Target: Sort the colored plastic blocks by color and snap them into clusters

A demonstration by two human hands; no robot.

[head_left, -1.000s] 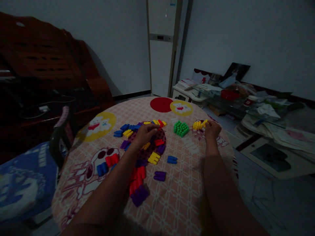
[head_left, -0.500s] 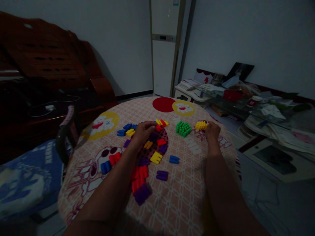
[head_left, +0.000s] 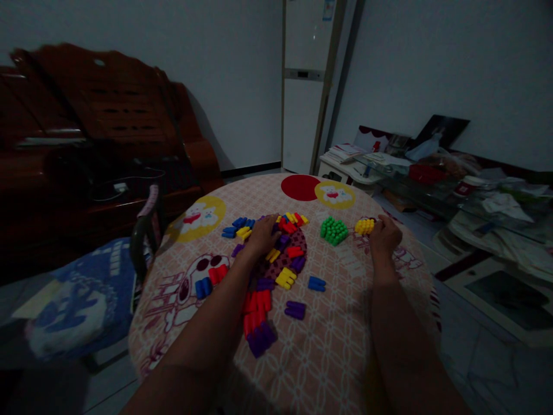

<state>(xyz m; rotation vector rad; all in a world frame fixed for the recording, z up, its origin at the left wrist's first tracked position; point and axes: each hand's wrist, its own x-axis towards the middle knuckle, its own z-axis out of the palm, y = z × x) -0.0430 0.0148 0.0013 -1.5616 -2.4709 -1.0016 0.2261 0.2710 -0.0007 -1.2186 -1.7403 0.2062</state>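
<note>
My left hand [head_left: 264, 235] lies over the pile of plastic building blocks, fingers reaching forward and thumb apart, with no block visible in its grasp. Beneath and beside it are a purple block [head_left: 283, 241], a yellow block [head_left: 273, 255] and a red block [head_left: 295, 252]. At the right of the table, my right hand [head_left: 386, 236] is closed at the right end of a cluster of yellow blocks [head_left: 365, 226]; its fingertips are partly hidden. Between the hands sits a cluster of green blocks [head_left: 333, 230], knobs showing.
Nearer me are joined red blocks [head_left: 258, 304] with a purple block [head_left: 261, 339] at their end. A loose blue block [head_left: 317, 283] and purple block [head_left: 295, 310] lie apart. A chair [head_left: 149, 230] stands left of the round table; a cluttered glass-topped stand [head_left: 425, 187] is at right.
The view has turned slightly left, so everything sits further right in the picture. My left hand's fingers have stretched forward over the pile. My right hand stays by the yellow cluster.
</note>
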